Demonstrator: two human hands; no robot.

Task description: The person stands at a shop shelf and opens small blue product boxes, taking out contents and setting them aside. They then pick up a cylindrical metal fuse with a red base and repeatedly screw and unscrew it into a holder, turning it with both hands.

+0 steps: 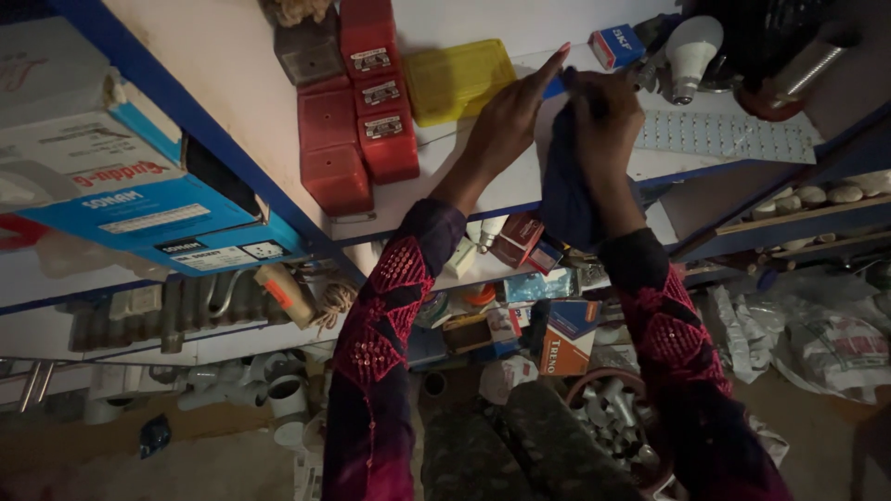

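Two hands work a dark blue cloth on a white shelf with blue edging.

The right hand [603, 116] is closed around the dark blue soft cloth [566, 186], bunching its top against the white shelf board [241, 83] while the rest hangs limp below the fist. The left hand [510, 116] lies open and flat on the shelf just beside it, fingers stretched towards a small blue and white box [614, 44], holding nothing. The cloth looks light, floppy and easy to crush, best gathered in a fistful near its top as it is now. Red plastic cases [357, 111] and a yellow plastic box [459, 79] sit to the left; a white light bulb [691, 51] lies to the right.
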